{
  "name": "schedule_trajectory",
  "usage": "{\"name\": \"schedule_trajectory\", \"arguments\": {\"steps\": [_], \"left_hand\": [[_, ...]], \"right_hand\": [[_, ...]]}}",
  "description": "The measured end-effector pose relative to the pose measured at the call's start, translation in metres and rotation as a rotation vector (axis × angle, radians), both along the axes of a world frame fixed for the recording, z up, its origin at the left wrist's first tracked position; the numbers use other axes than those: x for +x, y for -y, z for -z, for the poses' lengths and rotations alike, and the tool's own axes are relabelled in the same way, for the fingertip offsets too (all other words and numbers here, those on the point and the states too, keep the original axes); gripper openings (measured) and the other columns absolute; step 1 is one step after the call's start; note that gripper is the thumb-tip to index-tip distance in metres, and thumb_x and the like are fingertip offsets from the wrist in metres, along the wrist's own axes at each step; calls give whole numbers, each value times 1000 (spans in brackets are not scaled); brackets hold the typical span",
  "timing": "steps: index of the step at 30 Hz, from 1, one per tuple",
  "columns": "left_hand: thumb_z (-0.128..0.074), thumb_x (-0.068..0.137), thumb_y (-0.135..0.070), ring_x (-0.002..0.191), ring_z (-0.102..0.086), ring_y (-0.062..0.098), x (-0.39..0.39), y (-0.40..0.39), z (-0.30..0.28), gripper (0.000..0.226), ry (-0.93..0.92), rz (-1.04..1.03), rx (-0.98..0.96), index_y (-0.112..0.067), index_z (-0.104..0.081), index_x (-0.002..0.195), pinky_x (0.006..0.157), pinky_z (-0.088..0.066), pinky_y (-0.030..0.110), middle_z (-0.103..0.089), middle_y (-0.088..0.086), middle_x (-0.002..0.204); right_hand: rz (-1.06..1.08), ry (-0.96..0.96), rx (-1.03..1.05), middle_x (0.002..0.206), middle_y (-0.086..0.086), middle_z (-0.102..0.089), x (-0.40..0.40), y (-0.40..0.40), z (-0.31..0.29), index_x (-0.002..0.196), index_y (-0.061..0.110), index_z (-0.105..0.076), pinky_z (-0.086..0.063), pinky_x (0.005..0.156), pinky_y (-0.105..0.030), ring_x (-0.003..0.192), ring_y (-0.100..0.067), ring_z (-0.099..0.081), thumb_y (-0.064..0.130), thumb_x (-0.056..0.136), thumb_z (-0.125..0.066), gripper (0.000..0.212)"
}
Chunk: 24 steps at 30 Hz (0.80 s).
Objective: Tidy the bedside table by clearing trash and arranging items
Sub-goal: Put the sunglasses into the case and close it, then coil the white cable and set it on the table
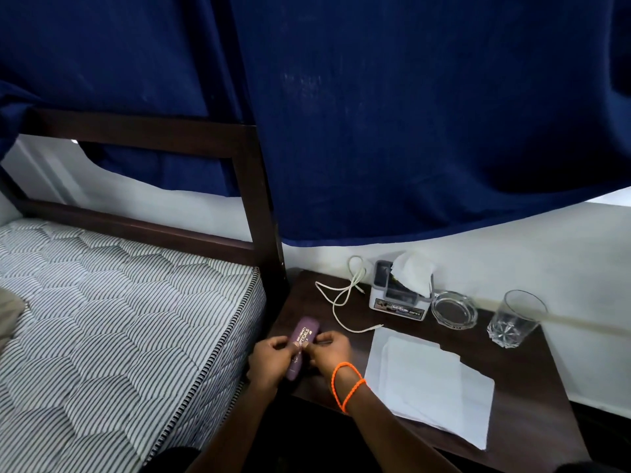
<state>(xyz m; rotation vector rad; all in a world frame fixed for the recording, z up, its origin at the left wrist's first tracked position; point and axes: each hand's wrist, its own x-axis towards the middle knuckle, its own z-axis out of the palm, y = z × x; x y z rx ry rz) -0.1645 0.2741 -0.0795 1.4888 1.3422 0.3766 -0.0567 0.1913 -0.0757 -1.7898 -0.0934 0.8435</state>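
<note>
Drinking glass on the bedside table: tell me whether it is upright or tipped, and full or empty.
Upright and empty. The drinking glass stands on its thick base on the bedside table, rim upward, with no liquid visible through its clear wall.

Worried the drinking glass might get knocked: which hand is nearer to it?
Right hand, though well apart from the glass, with the papers between. Left hand is farther, on the glasses case.

The dark bedside table [532,397] carries papers [430,384], glass [515,319], ashtray [453,309], cable [345,298], organizer [397,298].

On the table [532,397]: one purple case [305,339], one white cable [345,295], one tissue box [397,302], one ashtray [453,308], one glass [515,319], two paper sheets [433,387].
</note>
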Motion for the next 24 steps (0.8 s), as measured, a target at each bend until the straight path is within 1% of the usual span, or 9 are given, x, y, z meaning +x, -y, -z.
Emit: {"name": "schedule_trajectory", "arguments": {"steps": [4, 6, 9, 10, 12, 15, 20, 23, 24], "left_hand": [[-71, 50, -67, 90, -75, 19, 7, 5, -26, 70, 3, -64, 42, -21, -78, 102, 91, -59, 43, -80, -6, 91], [-70, 56, -66, 92, -74, 21, 13, 3, -35, 61, 0, -75, 81, -24, -78, 99, 93, -57, 44, -80, -8, 91], [-75, 72, -55, 95, -72, 24, 23, 6, -56, 39, -4, -76, 145, -25, -78, 97, 97, -53, 47, -79, -7, 93], [-75, 75, -52, 95, -72, 24, 26, 6, -60, 34, -4, -71, 163, -25, -78, 95, 97, -53, 46, -79, -7, 93], [-76, 80, -48, 95, -72, 24, 33, 6, -66, 27, -2, -63, 193, -25, -79, 93, 95, -54, 43, -79, -6, 92], [-76, 81, -44, 94, -72, 23, 40, 7, -71, 23, 13, -62, 225, -24, -80, 90, 91, -54, 36, -79, -5, 91], [-77, 83, -36, 90, -72, 21, 44, 12, -82, 16, 52, -51, 266, -22, -81, 88, 86, -53, 32, -80, -3, 88], [-78, 84, -30, 89, -73, 20, 43, 16, -95, 15, 102, -47, 299, -17, -81, 91, 86, -53, 31, -79, -2, 88], [-78, 84, -29, 88, -72, 19, 43, 19, -102, 15, 117, -44, 313, -16, -82, 91, 85, -53, 30, -79, -2, 88]], "right_hand": [[64, 105, -31, 70, -4, -75, 37, 2, 9, 68, 22, -65, -62, 73, -45, 73, -28, -74, 43, 52, -80, 31], [145, 143, -32, 68, -5, -74, 66, -1, 10, 65, 24, -64, -62, 71, -47, 72, -30, -74, 47, 57, -76, 28], [211, 164, -43, 70, -7, -73, 99, -6, -14, 69, 22, -63, -61, 66, -46, 68, -33, -71, 40, 68, -75, 22], [193, 136, -12, 66, -9, -68, 99, -6, -35, 75, 19, -62, -59, 56, -41, 58, -31, -67, 36, 74, -74, 21], [118, 14, 67, 59, -8, -53, 93, -7, -74, 83, 15, -56, -43, 39, -22, 41, -20, -50, 22, 90, -67, 15], [33, -53, 62, 61, -6, -50, 97, -17, -82, 79, 15, -52, -36, 36, -16, 42, -13, -44, 15, 97, -60, 20], [-9, 77, 98, 62, -10, -52, 91, -18, -91, 76, 15, -55, -39, 40, -22, 45, -18, -48, 13, 97, -56, 22], [-58, 355, 24, 63, -13, -66, 92, -9, -94, 70, 16, -61, -59, 56, -40, 56, -31, -65, 37, 84, -62, 25], [-77, 416, -7, 62, -10, -69, 95, -4, -95, 72, 20, -64, -61, 62, -45, 60, -32, -69, 44, 78, -62, 25]]}}
